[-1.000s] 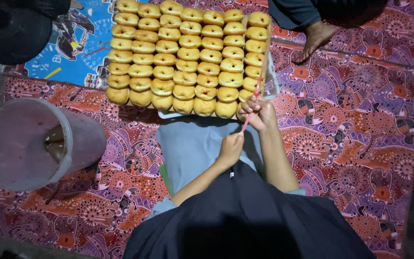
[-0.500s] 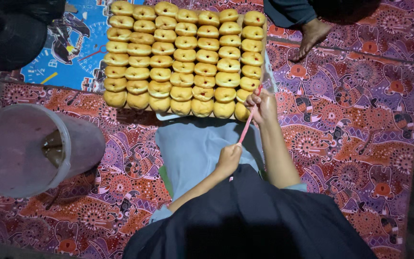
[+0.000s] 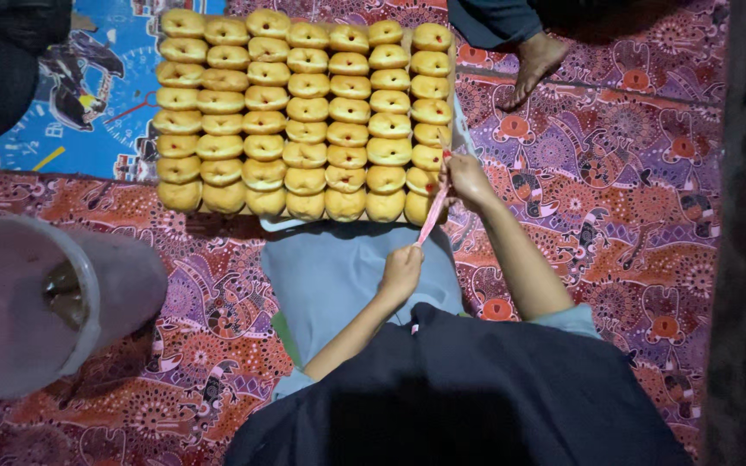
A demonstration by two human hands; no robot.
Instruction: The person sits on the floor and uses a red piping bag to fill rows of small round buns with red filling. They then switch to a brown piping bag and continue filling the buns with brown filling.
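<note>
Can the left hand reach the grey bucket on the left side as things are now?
Probably yes. The left hand holds one end of a pink strip, so it is busy, but only patterned cloth lies between it and the bucket.

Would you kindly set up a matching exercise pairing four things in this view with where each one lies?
Things:
1. buns
2. bucket
3. pink strip
4. bare foot

Places:
A. top right, on the patterned mat
B. stretched between the left hand and right hand
C. lower left, lying on its side
D. in rows at top centre

Pairs: 1-D, 2-C, 3-B, 4-A
</note>
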